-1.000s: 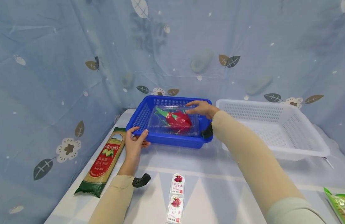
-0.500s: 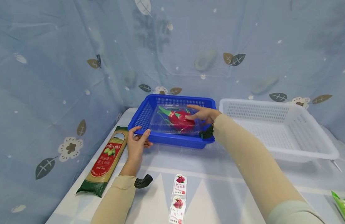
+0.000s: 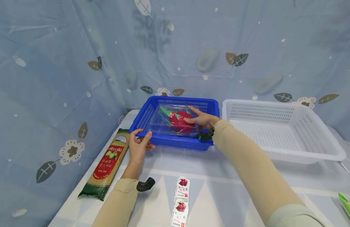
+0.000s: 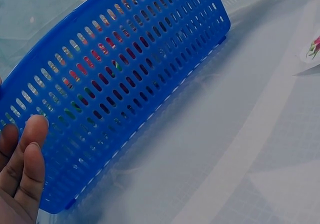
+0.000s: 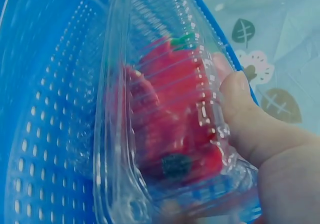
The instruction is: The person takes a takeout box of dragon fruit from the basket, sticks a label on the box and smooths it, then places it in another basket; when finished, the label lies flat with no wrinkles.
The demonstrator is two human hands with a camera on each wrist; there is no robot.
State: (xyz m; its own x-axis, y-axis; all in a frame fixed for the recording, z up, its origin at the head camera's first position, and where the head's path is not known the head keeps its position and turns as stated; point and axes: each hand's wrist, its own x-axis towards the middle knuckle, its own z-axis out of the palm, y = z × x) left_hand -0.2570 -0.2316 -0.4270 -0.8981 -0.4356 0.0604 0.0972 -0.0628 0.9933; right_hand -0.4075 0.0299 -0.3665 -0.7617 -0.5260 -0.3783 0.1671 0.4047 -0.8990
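The head view's edge cuts off a green packet [image 3: 348,207]; fine print on the stickers [image 3: 179,208] is unreadable. The dragon fruit [image 5: 170,99] blurs in the right wrist view; the left wrist view crops the left hand [image 4: 21,174].

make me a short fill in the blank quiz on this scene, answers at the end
1. The left hand holds the rim of the ____ basket.
2. The right hand holds a clear box whose fruit is ____ with green tips.
3. The other basket, farther right, is ____.
4. The head view shows ____ fruit labels on the table.
Missing words: blue; red; white; two
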